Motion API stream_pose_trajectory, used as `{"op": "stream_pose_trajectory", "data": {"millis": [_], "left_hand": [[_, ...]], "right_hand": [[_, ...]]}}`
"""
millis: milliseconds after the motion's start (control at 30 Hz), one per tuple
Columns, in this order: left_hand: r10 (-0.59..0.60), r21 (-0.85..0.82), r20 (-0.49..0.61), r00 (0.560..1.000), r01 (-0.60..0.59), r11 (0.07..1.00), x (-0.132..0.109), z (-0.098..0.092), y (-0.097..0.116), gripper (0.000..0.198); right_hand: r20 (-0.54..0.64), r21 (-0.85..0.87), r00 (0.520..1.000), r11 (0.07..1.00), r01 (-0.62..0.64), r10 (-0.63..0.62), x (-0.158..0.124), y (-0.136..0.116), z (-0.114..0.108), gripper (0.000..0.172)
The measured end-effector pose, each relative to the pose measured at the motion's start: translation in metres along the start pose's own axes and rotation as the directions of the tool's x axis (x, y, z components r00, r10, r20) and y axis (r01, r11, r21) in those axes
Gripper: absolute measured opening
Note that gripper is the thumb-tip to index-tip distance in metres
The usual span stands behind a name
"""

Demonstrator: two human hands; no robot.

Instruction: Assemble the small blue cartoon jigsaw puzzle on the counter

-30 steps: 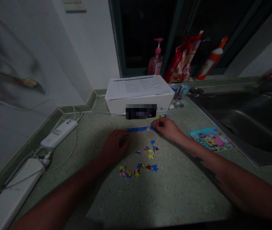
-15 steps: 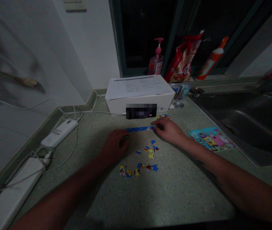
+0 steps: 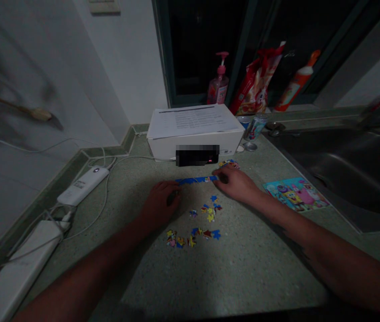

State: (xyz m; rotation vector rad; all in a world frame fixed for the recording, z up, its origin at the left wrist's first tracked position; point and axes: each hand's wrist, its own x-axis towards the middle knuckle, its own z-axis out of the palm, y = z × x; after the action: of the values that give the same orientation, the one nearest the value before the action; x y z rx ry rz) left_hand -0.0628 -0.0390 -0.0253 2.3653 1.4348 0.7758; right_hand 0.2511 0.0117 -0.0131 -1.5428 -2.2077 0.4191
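A narrow blue strip of joined jigsaw puzzle pieces (image 3: 196,180) lies flat on the counter between my hands. My left hand (image 3: 161,200) is closed, its curled fingers at the strip's left end. At the other end, my right hand (image 3: 234,180) has thumb and fingers bent around the edge piece. Nearer to me lie loose puzzle pieces (image 3: 210,213) in yellow, blue and red, with a ragged row of more pieces (image 3: 192,239) below them. Another pile of pieces (image 3: 229,164) sits just beyond my right hand, partly hidden by it.
A white box (image 3: 195,125) with a printed sheet stands behind, a dark phone (image 3: 196,156) against its front. The cartoon picture card (image 3: 295,194) lies beside the metal sink (image 3: 344,165). At left are a white power bank (image 3: 83,184) and cables. A can (image 3: 256,127) stands right of the box.
My right fingers have shifted very slightly at the strip's right end, showing a little more of it. My left hand and the loose pieces stay where they were.
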Motion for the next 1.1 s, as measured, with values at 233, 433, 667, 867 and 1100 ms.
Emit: {"op": "stream_pose_trajectory", "data": {"millis": [233,433,667,867,1100], "left_hand": [[-0.007,-0.008,-0.001,1.0,0.007,1.0,0.0002,0.0004,0.0003,0.023],[0.004,-0.012,0.003,1.0,-0.004,1.0,-0.0003,0.0019,-0.001,0.024],[0.01,-0.004,-0.001,1.0,-0.01,1.0,0.0,0.0016,-0.0007,0.024],[0.02,-0.01,-0.018,1.0,-0.02,1.0,-0.0007,0.0024,-0.0011,0.023],[0.022,-0.021,-0.013,1.0,-0.022,1.0,0.0,0.0023,-0.0011,0.023]], "right_hand": [[0.01,-0.01,0.999,0.999,0.047,-0.047,0.0002,0.0041,0.0014,0.03],[-0.002,0.02,0.999,0.998,0.051,-0.051,0.0014,0.0078,0.0026,0.027],[-0.002,0.016,0.999,0.998,0.053,-0.053,0.0014,0.0077,0.0023,0.031],[-0.003,0.011,0.999,0.999,0.039,-0.039,0.0022,0.0067,0.0037,0.028],[-0.02,-0.035,0.999,0.998,0.042,-0.043,0.0023,0.0047,0.0057,0.026]]}}
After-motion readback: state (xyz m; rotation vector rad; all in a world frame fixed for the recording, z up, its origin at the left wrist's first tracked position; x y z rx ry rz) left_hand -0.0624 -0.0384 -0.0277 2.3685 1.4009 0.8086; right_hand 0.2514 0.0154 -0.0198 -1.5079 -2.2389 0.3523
